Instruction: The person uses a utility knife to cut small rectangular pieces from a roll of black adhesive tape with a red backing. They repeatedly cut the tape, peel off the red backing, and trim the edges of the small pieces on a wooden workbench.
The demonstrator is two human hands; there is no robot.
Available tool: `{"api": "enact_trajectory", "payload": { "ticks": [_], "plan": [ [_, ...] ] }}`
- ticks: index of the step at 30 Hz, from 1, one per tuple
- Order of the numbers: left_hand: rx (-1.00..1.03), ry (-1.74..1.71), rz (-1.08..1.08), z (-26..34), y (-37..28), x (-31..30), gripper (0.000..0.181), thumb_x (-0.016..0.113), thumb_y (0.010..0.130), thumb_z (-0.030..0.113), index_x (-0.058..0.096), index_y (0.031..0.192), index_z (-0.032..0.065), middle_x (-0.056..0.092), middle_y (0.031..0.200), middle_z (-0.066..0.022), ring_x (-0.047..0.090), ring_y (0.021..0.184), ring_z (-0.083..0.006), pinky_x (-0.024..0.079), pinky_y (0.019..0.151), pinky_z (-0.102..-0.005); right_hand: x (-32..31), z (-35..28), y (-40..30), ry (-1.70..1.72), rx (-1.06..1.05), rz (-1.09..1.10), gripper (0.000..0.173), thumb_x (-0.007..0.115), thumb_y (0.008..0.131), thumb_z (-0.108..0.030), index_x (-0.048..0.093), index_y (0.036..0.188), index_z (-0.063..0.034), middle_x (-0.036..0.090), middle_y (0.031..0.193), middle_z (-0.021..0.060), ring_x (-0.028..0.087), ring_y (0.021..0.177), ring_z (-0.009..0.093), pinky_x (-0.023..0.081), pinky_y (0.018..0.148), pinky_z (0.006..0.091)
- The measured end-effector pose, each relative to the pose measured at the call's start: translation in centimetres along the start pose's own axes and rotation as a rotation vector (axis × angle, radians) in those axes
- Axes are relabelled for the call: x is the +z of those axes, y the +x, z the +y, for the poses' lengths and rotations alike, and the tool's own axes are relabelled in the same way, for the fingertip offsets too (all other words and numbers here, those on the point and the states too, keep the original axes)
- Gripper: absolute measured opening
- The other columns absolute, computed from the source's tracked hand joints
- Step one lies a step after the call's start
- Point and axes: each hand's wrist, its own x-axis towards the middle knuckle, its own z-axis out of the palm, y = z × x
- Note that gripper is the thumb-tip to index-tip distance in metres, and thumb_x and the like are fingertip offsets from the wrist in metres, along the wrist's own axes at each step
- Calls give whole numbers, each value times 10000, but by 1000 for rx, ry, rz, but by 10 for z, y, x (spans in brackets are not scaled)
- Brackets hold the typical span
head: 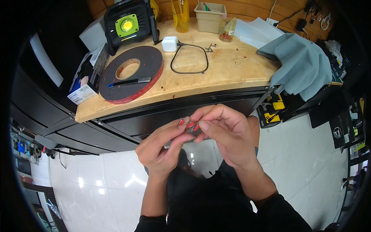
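My left hand [165, 142] pinches a small grey piece with red strips [191, 127], held in front of the bench's edge. The fingertips of my right hand [226, 130] grip a red strip on the same piece; the fingers partly hide it. A large roll of grey double-sided foam tape with red liner [153, 61] lies on the wooden workbench [232, 75], with a blue-tipped pen or marker [130, 82] on top of it. Several small metal pieces [210, 48] lie farther back on the bench.
At the left stand a nitrile glove box [84, 94] and a lit work lamp [142, 29]. A white charger [169, 44] with a black cable, a yellow bottle [181, 17], a beige bin [210, 21] and a jar [227, 32] stand behind. A grey cloth [301, 63] drapes over the right edge.
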Motion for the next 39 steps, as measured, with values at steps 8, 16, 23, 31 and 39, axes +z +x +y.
{"api": "enact_trajectory", "payload": {
  "ticks": [8, 16, 23, 31, 39],
  "plan": [
    [88, 64, -69, 1, 2, -9, 255, 857, 769, -35, 709, 977, -35, 771, 973, -232, 773, 889, -293, 614, 797, -342, 4, -2, -2, -11, -41, -66, 88, 644, 985, 38, 626, 1069, 58, 628, 1201, 159, 659, 1038, 166, 587, 861, 298],
    [159, 91, -9, 5, 3, -7, 225, 888, 746, 38, 758, 927, 9, 786, 930, -185, 781, 769, -235, 588, 625, -246, 9, -4, -9, -69, -109, -101, 118, 640, 967, 81, 624, 1083, 67, 609, 1202, 155, 633, 1086, 163, 563, 940, 310],
    [175, 152, 12, 4, -3, -8, 215, 896, 758, 106, 757, 917, 65, 798, 897, -123, 761, 705, -171, 448, 523, -191, 9, -5, -11, -99, -138, -111, 123, 637, 958, 97, 627, 1075, 59, 606, 1194, 148, 632, 1089, 156, 574, 913, 289],
    [145, 91, -16, 4, -1, -5, 187, 888, 758, 60, 756, 890, 65, 797, 876, -114, 750, 673, -155, 404, 495, -181, 13, -6, -14, -281, -211, -39, 140, 652, 921, 119, 633, 1038, 45, 631, 1123, 129, 658, 1005, 128, 594, 809, 241],
    [-136, 29, 3, 21, -9, -7, 205, 875, 736, -19, 751, 896, 10, 790, 872, -150, 761, 705, -160, 510, 558, -191, 12, -4, -16, -310, -201, -14, 144, 663, 910, 121, 641, 1032, 47, 644, 1097, 127, 670, 969, 126, 594, 799, 243]
  ]
}}
